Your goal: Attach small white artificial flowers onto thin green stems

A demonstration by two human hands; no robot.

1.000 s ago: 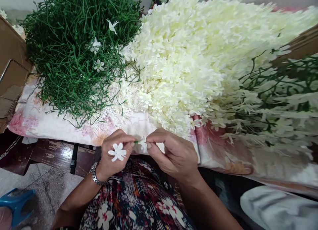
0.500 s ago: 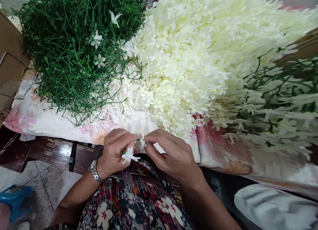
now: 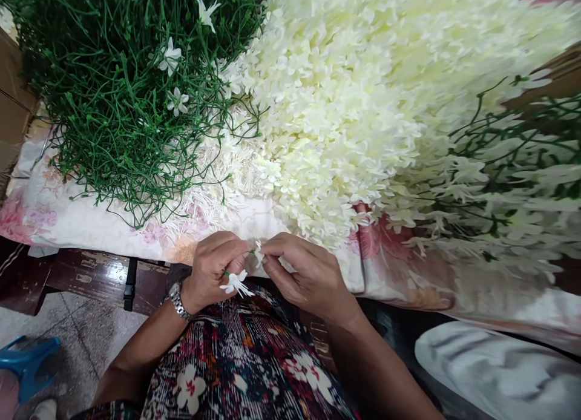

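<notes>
Green stem point(image 3: 252, 252) pinched tight in left hand point(image 3: 213, 269), lower flower point(image 3: 236, 283) now turned side-on below it, suggesting a rolled stem, while right hand point(image 3: 313, 276), thumb and forefinger nearly closed, nips upper flower point(image 3: 259, 251) between them.

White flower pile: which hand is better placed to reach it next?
Probably the right hand: it sits closer to the white flower pile, whereas the left hand sits farther left, gripping a green stem.

The left forearm point(image 3: 144, 350) and right forearm point(image 3: 380, 360) slant inward. The left hand point(image 3: 222, 265) curls, knuckles up, its fingers folded into a pinch. Just beside, the right hand point(image 3: 306, 275) pinches too, thumb and forefinger bowed apart behind their tips.
</notes>
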